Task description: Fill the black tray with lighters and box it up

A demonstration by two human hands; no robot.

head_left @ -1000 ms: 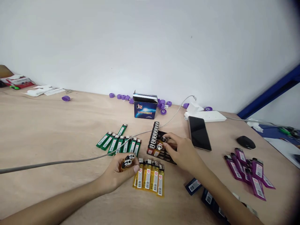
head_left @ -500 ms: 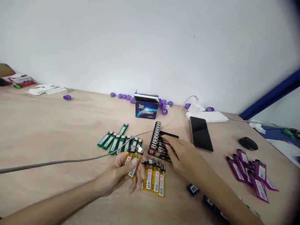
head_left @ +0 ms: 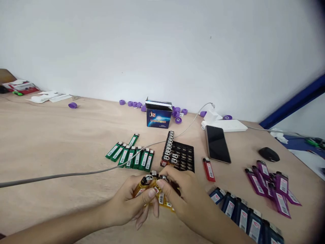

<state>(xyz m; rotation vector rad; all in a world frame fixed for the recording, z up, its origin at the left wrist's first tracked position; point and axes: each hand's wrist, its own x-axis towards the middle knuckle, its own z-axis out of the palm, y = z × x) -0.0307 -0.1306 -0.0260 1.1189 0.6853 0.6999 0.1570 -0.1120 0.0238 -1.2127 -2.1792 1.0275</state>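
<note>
Yellow lighters (head_left: 139, 190): being held just off black tray (head_left: 183, 153)'s near edge
Left hand (head_left: 128, 200): gripping one under thumb
Right hand (head_left: 181, 191): pinching another's top
Tray: carrying upright lighters (head_left: 169, 145) along left edge
Box (head_left: 158, 118): standing near table (head_left: 56, 142)'s back edge

Your left hand (head_left: 127, 200) and right hand (head_left: 190, 198) sit side by side at lower centre, before the tray (head_left: 186, 156). Lighters (head_left: 145, 160) stand along the tray's left side and lie on the table (head_left: 76, 142), centre left and lower right. Behind the tray is the box (head_left: 158, 118); rightward, the phone (head_left: 217, 144), then the mouse (head_left: 269, 154).
</note>
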